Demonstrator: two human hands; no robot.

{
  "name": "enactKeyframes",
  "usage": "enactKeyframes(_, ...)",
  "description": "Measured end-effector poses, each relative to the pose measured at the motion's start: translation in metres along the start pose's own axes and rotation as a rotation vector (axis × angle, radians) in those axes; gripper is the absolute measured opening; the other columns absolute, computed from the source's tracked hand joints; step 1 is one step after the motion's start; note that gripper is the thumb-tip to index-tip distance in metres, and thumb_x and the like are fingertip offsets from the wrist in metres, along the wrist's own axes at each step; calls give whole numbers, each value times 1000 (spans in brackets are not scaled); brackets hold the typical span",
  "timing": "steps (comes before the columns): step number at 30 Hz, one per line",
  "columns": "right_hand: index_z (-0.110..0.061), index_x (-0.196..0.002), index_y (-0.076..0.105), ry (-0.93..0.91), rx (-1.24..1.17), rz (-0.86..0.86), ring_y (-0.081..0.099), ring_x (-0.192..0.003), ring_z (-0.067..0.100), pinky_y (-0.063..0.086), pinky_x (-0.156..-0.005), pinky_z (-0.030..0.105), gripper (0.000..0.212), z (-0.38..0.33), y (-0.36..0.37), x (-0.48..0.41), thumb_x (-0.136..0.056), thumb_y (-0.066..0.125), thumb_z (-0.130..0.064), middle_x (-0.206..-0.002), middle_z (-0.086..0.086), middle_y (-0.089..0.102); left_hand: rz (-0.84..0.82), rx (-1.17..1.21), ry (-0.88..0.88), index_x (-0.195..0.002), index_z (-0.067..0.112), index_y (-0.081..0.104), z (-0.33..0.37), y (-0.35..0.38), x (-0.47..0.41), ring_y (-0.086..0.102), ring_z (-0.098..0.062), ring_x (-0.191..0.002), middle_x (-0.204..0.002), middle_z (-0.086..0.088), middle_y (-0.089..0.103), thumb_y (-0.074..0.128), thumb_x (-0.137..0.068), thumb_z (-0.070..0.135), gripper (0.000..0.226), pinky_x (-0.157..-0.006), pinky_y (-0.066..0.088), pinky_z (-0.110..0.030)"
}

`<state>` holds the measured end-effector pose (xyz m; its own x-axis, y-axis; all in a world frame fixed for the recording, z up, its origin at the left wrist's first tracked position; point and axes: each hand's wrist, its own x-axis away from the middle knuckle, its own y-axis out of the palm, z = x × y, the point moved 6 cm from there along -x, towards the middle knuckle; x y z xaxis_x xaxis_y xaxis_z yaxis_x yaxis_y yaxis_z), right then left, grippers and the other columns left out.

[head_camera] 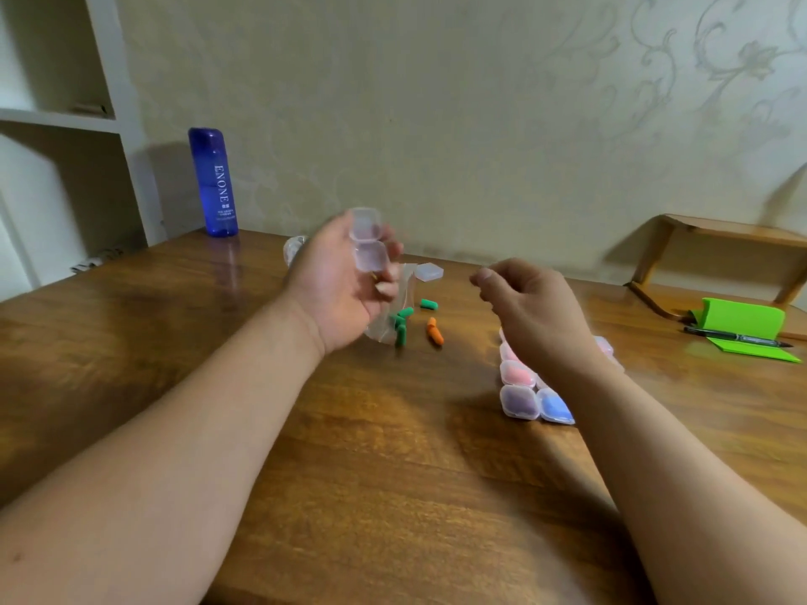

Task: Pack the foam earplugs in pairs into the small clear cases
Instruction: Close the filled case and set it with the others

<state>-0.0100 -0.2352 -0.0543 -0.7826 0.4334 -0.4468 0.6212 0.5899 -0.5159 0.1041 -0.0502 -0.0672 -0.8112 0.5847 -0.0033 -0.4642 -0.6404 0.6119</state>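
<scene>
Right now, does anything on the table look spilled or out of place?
Nothing damaged. Green earplugs and two orange earplugs lie loose by the clear bag, expected mid-job. One small case sits alone behind them, apart from the packed cases on the right. The left hand holds an open case.

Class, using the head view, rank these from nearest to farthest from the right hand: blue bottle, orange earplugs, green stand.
1. orange earplugs, just left of the right hand
2. green stand, far right
3. blue bottle, back left
</scene>
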Motion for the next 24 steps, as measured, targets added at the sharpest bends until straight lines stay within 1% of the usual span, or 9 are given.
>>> enactKeyframes(1,-22,-103,77,-16,51,-5,65,-76,10,49,-64,34,21,2,1,1,-106,61,-35,-86,-5,74,37,55,12,-116,13,66,4,-6,-2,54,-15,-63,-88,-7,67,49,-108,47,39,-50,40,-24)
enactKeyframes(4,-29,-104,74,-54,192,-57,64,-83,3,43,-64,20,12,2,15,1,-105,62,-29,-92,-16,72,60,112,12,-119,10,65,2,-11,-2,54,-16,-62,-88,-9,68,53,-106,46,40,-51,42,-25)
enactKeyframes(6,-33,-104,72,-60,328,-101,65,-88,6,45,-65,23,10,2,27,-3,-102,63,-30,-95,-15,72,37,120,0,-117,11,64,-2,-8,-1,53,-16,-62,-87,-8,67,53,-106,47,39,-50,41,-25)
enactKeyframes(9,-32,-110,71,-53,563,-207,64,-92,15,47,-64,29,13,-3,43,-8,-98,65,-34,-103,-9,70,10,110,-13,-111,14,65,-6,-3,0,51,-16,-62,-84,-6,66,49,-108,49,38,-50,39,-25)
enactKeyframes(13,-28,-103,68,-12,720,-287,61,-83,16,40,-55,27,10,-12,57,-12,-97,67,-36,-92,-8,64,3,75,-16,-118,15,61,-7,0,0,50,-15,-61,-81,-5,62,45,-109,49,39,-51,34,-26)
enactKeyframes(14,-27,-102,67,-8,735,-301,60,-81,15,41,-55,28,8,-14,60,-12,-97,67,-34,-90,-8,63,0,69,-17,-119,15,60,-7,1,1,49,-16,-61,-81,-5,61,45,-108,48,38,-52,33,-27)
enactKeyframes(18,-24,-105,65,-19,738,-326,63,-83,17,56,-68,33,6,-16,69,-11,-99,64,-23,-93,-4,65,-7,19,-38,-123,15,63,-14,6,5,49,-17,-62,-80,-5,61,45,-108,45,38,-55,32,-28)
enactKeyframes(21,-28,-108,65,13,614,-236,63,-88,19,50,-67,33,12,-8,58,-12,-96,65,-24,-97,-7,67,-33,-23,-58,-125,16,63,-21,12,6,48,-17,-63,-81,-6,62,44,-108,45,38,-58,31,-29)
enactKeyframes(24,-24,-117,71,31,359,-67,65,-95,17,46,-75,29,23,-2,30,-16,-94,67,-22,-100,-8,69,-61,-47,-91,-125,17,63,-31,19,9,54,-19,-68,-89,-8,66,44,-109,45,37,-62,36,-30)
